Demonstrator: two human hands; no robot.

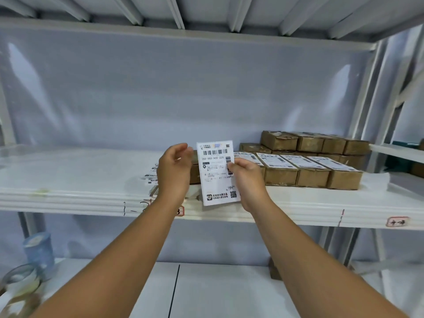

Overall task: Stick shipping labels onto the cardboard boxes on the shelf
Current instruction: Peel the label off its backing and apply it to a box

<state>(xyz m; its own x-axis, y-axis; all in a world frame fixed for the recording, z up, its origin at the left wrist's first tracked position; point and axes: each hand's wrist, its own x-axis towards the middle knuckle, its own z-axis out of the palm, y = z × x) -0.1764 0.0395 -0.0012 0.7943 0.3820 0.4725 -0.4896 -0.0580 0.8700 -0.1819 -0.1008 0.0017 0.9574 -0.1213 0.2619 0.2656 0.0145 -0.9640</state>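
The right hand (246, 180) pinches a shipping label (215, 175) by its right edge, thumb on the printed face, holding it upright over the front of the shelf (68, 180). Left of those fingers (232, 166), the left hand (175, 171) is loosely curled just beside the label, seemingly not touching it. Behind the left fingers lie loose labels (150, 175). To the right of the fingers sit labelled cardboard boxes (309, 173), with bare boxes (307, 142) beyond.

Both bare forearms (144, 237) are reaching forward. The right hand (246, 180) is pinching a white printed shipping label (216, 173) by its right edge; the left hand (175, 171) is hovering beside it, fingers loosely curled.
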